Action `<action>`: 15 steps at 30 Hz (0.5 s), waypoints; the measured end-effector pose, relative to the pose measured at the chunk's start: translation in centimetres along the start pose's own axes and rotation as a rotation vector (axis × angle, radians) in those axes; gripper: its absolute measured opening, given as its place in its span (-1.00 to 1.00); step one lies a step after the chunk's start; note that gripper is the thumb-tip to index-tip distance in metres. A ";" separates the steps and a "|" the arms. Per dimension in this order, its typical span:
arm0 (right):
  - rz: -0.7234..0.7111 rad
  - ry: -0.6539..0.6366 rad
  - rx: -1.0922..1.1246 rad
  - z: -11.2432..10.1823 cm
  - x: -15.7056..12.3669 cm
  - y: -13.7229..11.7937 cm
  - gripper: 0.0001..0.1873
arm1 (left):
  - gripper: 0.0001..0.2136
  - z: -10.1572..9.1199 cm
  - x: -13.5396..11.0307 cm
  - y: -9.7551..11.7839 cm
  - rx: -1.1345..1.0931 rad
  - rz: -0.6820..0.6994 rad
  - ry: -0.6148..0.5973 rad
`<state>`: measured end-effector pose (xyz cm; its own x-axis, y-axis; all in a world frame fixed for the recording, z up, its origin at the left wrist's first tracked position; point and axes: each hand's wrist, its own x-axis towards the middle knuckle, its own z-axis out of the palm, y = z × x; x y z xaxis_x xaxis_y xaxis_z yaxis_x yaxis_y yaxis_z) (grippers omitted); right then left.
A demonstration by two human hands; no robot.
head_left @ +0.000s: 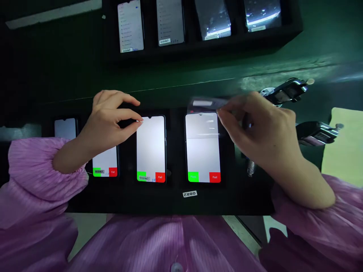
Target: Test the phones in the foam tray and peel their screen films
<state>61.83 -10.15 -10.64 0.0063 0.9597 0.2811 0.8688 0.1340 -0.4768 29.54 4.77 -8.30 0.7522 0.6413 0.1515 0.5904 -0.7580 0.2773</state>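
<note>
My right hand (263, 128) pinches a clear screen film (208, 104), blurred, with a white label strip. The film is partly raised over the top of the right phone (202, 155), whose white screen shows green and red boxes at the bottom. My left hand (109, 119) has its thumb and index fingertip together at the upper left corner of the middle phone (151, 147); whether anything is between them I cannot make out. That phone also shows a white screen, with a sticker low on it. Under my left wrist lies another lit phone (104, 162), partly hidden.
A dimmer phone (65, 128) lies at the far left. A black tray (181, 54) with several phones stands at the back. Two black devices with metal knobs, an upper one (289, 92) and a lower one (319, 133), are at right, near a yellow sheet (343, 145). A label (190, 193) reads 0882.
</note>
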 end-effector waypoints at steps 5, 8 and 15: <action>-0.305 -0.232 0.170 -0.5 -3.5 -0.8 -0.70 | -0.89 -1.9 -2.8 2.6 -0.249 0.065 -0.122; -0.179 -0.167 0.150 0.3 -3.4 -0.9 -0.78 | -0.88 -2.5 -4.7 3.6 -0.387 0.098 -0.176; -0.115 -0.171 0.208 -0.8 -3.3 -1.4 -0.86 | -0.75 -1.6 -10.2 5.7 -0.569 0.274 -0.263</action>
<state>60.97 -13.72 -10.18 -0.1849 0.9607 0.2072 0.7386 0.2749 -0.6156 24.80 -5.92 -6.79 0.9412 0.3301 0.0718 0.1766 -0.6620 0.7284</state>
